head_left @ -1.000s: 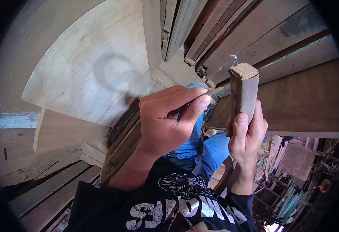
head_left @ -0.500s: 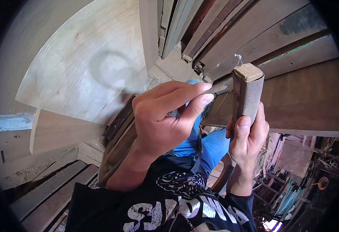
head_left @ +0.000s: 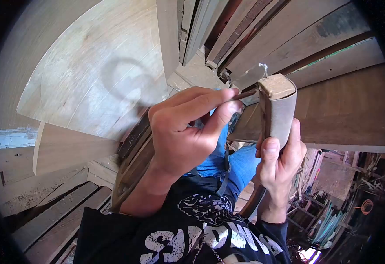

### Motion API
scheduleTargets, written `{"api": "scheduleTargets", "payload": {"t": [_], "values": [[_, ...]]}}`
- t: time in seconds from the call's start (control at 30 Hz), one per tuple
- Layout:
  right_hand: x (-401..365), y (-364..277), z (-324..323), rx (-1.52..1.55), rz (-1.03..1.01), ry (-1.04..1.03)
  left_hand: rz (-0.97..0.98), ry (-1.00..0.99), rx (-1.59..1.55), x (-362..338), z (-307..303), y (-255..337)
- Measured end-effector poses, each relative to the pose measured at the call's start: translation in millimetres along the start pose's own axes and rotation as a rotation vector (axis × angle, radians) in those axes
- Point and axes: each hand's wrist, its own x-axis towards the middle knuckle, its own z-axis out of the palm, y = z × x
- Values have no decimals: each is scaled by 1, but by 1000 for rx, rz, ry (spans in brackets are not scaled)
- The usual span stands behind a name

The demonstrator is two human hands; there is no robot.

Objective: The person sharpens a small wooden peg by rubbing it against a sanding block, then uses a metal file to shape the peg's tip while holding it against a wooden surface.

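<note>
My right hand [head_left: 282, 158] holds up a sanding block, its thumb and fingers wrapped round the lower part. The block's end is bare tan wood, and a worn grey-brown sheet like sandpaper [head_left: 281, 115] wraps its sides. A white frayed thread [head_left: 263, 68] sticks up at the top left corner. From the left, my left hand [head_left: 183, 123] pinches a small thin dark piece [head_left: 246, 93] between thumb and fingertips. Its tip is right at the block's upper left edge, by the seam of the sheet.
A large pale curved wooden panel [head_left: 91, 66] stands at the left. Planks [head_left: 289, 44] lean at the upper right, above a broad brown board [head_left: 342, 105]. Slats [head_left: 56, 220] lie lower left. Cluttered scrap and a coil [head_left: 367, 207] are at the lower right.
The thin piece in my left hand has moved right, up to the block's edge. The block has tilted and shifted slightly left, showing more of its wrapped front side.
</note>
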Motion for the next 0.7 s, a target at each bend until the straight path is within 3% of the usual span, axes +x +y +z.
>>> {"api": "scheduleTargets", "payload": {"t": [0.17,0.23,0.43,0.47,0.5,0.63,0.7], "values": [[12,3,14,-262,-244,23,-108,-60,120,2,-6,8],[15,-1,13,-294,-163,-29,-139,-67,140,1,-6,7],[21,-3,19,-272,-227,18,-30,36,143,0,-1,-1],[18,0,16,-258,-225,14,-52,-30,172,1,-3,2],[15,0,15,-240,-157,5,-76,-92,201,1,-3,7],[30,-7,11,-243,-97,-53,17,-7,158,-7,15,0],[30,-6,8,-246,-76,-84,-70,-53,177,-7,12,4]]}}
